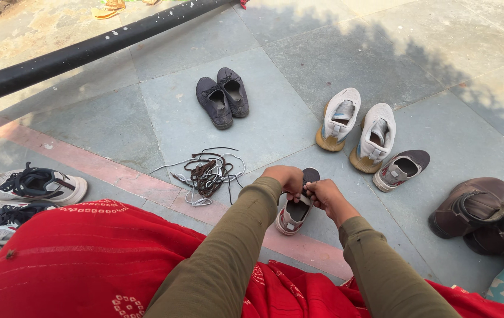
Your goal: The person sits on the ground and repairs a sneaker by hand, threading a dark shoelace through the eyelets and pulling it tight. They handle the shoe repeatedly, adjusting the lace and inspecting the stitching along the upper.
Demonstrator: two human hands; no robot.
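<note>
In the head view we see both of our hands meeting just below the middle of the frame, over a grey shoe (295, 213) with a dark inside and a dark toe. Our left hand (284, 178) is curled closed on the left side of the shoe's opening, and our right hand (321, 193) is closed on its right side, so the shoe sits directly between and beneath them, touching both. Its long axis runs from the heel at lower left up to the toe at upper right, pointing away from us. Neither hand is clearly nearer; they flank it evenly. Its matching shoe (401, 169) lies to the right, near a white pair (358, 128). A tangle of laces (206, 174) lies just left of our left hand on the stone floor (275, 112). A dark pair (223, 96) stands further up, brown shoes (482, 213) at the right edge, and white sneakers (25, 197) at the left edge beside our red cloth (87, 259).
</note>
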